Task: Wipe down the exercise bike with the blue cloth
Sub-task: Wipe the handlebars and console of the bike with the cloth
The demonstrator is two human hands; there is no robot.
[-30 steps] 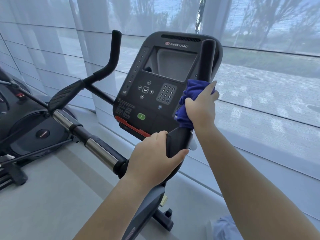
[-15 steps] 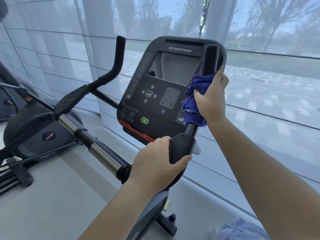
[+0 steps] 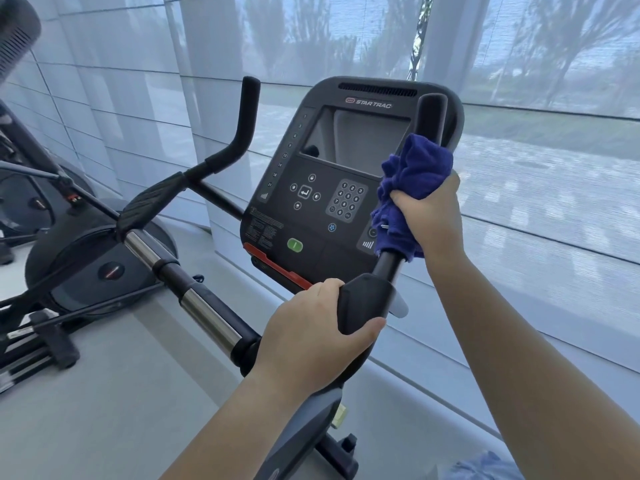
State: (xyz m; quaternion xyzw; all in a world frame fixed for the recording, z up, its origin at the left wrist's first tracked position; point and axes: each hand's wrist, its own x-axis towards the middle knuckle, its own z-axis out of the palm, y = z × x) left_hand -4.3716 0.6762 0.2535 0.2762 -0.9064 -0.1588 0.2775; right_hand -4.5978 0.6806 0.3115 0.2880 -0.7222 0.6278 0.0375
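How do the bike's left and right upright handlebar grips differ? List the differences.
The left grip is bare and untouched; the right grip has the blue cloth bunched round it, gripped by the right hand. The left grip shows against the window blind, clear of the console; the right grip overlaps the console's right edge in this view. The left hand grips the pad below the right grip. Both are black, upright and round-topped.
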